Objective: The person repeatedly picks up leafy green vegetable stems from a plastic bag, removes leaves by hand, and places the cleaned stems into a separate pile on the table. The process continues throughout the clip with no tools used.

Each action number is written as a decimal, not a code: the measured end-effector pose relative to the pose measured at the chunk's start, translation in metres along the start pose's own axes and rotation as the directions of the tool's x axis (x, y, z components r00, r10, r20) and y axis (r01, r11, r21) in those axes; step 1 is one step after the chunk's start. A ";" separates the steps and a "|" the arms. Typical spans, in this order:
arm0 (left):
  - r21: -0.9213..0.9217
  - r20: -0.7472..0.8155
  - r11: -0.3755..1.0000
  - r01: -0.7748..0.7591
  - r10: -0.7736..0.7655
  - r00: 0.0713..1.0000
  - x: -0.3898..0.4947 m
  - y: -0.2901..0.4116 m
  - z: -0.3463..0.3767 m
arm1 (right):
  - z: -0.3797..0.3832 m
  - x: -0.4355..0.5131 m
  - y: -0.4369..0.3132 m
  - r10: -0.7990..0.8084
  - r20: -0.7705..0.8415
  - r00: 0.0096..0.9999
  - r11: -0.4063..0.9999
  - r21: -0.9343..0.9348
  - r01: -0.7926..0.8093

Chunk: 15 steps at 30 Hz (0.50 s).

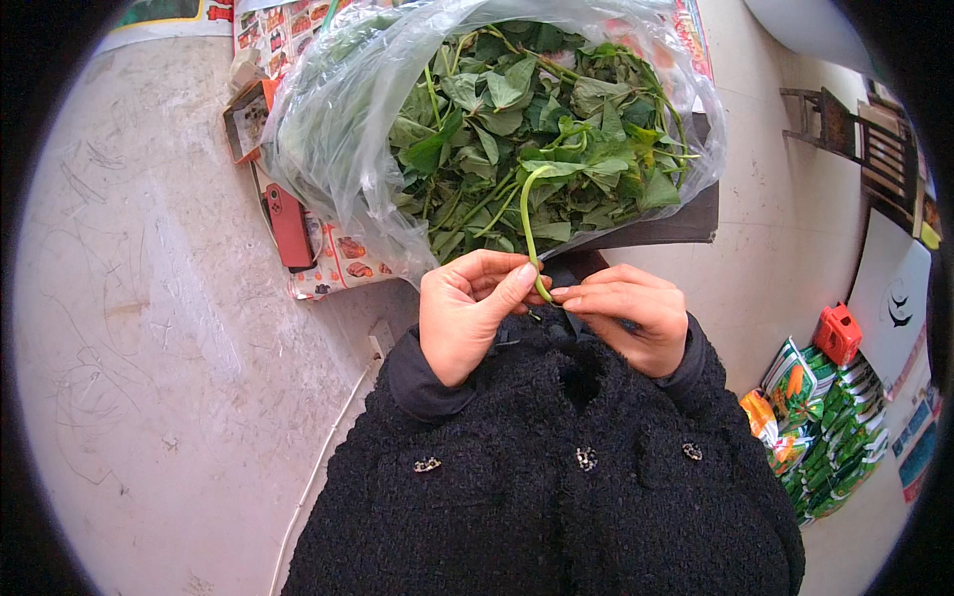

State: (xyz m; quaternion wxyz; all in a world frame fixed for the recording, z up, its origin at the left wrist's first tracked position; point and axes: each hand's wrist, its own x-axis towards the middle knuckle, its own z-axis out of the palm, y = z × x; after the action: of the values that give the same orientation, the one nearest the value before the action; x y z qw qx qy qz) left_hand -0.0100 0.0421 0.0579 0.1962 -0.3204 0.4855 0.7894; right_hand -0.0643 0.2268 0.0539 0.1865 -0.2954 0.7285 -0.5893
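A curved pale-green leaf stalk rises from between my hands, its leaf lying over the greens behind. My left hand pinches the stalk between thumb and fingers near its lower end. At the stalk's bottom tip, my right hand has its thumb and fingertips closed on the end or on a thin strand there; which one is too small to tell. Just beyond both hands, a clear plastic bag gapes wide, filled with leafy green stems, some leaves yellowing.
Under the bag is a table with a printed cover. A red phone and an orange-edged box lie at its left edge. A white cable runs along the left wall. Green printed packets and a red plastic container sit at right.
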 end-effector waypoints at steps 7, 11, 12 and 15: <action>0.050 -0.006 0.998 -0.037 0.037 0.999 -0.003 -0.001 0.001 | 0.005 0.001 -0.001 -0.013 -0.004 1.000 0.999 -0.041 0.013; 0.066 0.004 0.997 -0.025 0.025 1.000 -0.004 -0.001 0.000 | 0.008 0.000 -0.002 0.025 0.000 1.000 0.999 -0.036 -0.025; 0.074 -0.002 0.997 -0.024 0.024 1.000 -0.004 -0.001 -0.001 | 0.009 -0.001 -0.002 0.039 -0.002 0.999 0.999 -0.032 -0.039; 0.093 -0.021 0.995 -0.023 0.025 0.999 -0.006 -0.001 -0.003 | 0.016 0.000 -0.004 0.021 -0.047 0.999 0.999 -0.043 -0.023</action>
State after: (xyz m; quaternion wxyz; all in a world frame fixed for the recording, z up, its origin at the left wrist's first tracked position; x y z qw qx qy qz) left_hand -0.0043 0.0398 0.0601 0.1959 -0.3139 0.5277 0.7646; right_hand -0.0536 0.2148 0.0540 0.1698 -0.2774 0.7485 -0.5779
